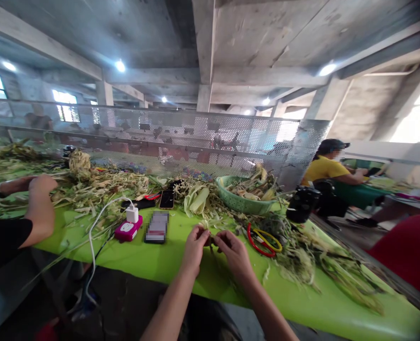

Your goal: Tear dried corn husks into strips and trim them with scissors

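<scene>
Above the front edge of the green table (181,258), my two hands meet with their fingers pinched. My left hand (196,244) grips a small pale corn husk piece (205,223), whose tip pokes up over the fingers. Close beside it, my right hand (233,247) pinches at a thin brownish strand (212,242) between the hands; its lower end is blurred. Just beyond lies a bundle of pale green husks (196,201). Red- and yellow-handled scissors or pliers (263,240), their exact kind unclear, lie to the right of my right hand.
A green basket (236,201) holds dry husks. Left of my hands are a phone (156,227), a second phone (167,199) and a pink power strip (128,228) with a white charger and cable. Husk scraps (103,187) cover the back. A co-worker's arm (41,203) reaches in at left.
</scene>
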Action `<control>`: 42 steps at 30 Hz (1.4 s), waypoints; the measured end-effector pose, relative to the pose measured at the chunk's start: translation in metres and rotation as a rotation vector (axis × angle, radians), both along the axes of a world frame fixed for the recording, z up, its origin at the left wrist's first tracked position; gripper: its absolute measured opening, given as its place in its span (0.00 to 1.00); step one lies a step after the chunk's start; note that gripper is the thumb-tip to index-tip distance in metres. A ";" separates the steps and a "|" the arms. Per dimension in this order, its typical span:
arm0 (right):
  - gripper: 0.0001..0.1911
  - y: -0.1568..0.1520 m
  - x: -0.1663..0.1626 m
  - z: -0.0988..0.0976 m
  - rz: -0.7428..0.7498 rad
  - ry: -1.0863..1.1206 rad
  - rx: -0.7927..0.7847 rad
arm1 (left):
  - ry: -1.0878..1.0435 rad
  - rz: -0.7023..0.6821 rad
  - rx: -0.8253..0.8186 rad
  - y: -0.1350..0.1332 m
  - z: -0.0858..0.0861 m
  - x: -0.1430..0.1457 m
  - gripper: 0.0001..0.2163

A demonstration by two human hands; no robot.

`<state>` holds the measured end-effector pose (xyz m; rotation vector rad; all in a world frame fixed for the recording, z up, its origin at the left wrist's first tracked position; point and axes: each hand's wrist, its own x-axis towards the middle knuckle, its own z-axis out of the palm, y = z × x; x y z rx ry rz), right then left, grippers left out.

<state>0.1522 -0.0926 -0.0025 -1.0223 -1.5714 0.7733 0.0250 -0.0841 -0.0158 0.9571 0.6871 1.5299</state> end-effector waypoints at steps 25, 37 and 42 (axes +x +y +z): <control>0.15 0.000 0.005 0.005 -0.158 0.221 0.051 | 0.208 -0.177 -0.028 -0.010 0.008 0.001 0.11; 0.16 -0.004 0.003 0.008 -0.097 0.167 0.050 | 0.229 -0.056 -0.041 -0.002 0.000 0.004 0.10; 0.16 -0.005 0.001 0.007 -0.061 0.099 0.058 | 0.233 -0.042 -0.032 -0.003 0.000 0.003 0.12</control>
